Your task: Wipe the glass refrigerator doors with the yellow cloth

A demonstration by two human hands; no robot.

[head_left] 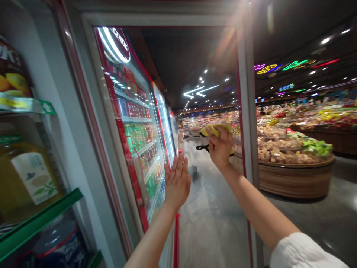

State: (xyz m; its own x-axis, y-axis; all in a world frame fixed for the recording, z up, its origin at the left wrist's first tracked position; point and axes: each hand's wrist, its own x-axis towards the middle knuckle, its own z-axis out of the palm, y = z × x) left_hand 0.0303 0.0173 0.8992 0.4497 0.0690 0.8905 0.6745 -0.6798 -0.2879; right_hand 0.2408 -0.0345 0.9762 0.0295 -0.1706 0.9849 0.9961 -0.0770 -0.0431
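The right hand grips 1 cloth near the right edge of the door; the left hand, released, extends flat farther from that edge.

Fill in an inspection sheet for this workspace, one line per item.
Surface: framed glass pane, upright; its cleanliness can't be judged.
Job's things: yellow cloth under the right hand; a black loop shows beside it.
Clutter: shelved bottles close by at left.
Hands: right grips the cloth; left hand raised, fingers extended, contact with the pane unclear.
Cables: nothing clearly seen.
Surroundings: lit drinks cooler beyond the pane; wood-sided display at right.
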